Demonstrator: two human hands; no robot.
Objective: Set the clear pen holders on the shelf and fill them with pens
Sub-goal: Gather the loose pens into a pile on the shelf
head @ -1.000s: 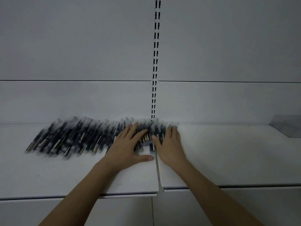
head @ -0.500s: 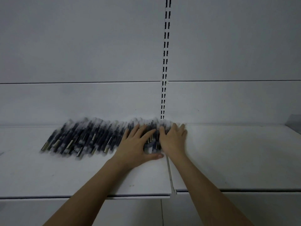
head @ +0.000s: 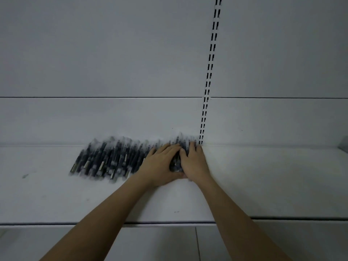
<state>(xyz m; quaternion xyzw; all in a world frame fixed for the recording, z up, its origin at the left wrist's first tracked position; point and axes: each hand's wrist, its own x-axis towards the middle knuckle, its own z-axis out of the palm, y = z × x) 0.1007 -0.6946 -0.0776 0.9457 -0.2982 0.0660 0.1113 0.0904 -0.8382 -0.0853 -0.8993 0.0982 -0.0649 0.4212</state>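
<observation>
— What is changing from a moment ago?

— In the head view, my two hands are sitting closer together than before. My left hand [head: 160, 164] and my right hand [head: 194, 162] are now almost touching at the thumbs, bunching the right end of the row of pens [head: 113, 159] between them. The row is ending just left of the slotted upright [head: 207, 87], where earlier it was reaching past it. The clear holder at the far right is sliding almost out of view; only a grey sliver [head: 344, 146] is showing.

— What are your fingers doing?

— My left fingers are lying stretched out and relaxed over the pens, thumb along the shelf. My right fingers are lying straight on top of the pens, pressing them toward the left hand. Neither hand is curling round a pen.

— How are the pens looking?

— They are dark-barrelled, some with pale bands, lying side by side in a long slanted row on the white shelf [head: 263, 181], close to the back wall [head: 94, 53]. The picture is blurring them.

— Anything in the way?

— My own hands are hiding the row's right end, and a small dark mark [head: 24, 175] is showing at the shelf's left.
</observation>
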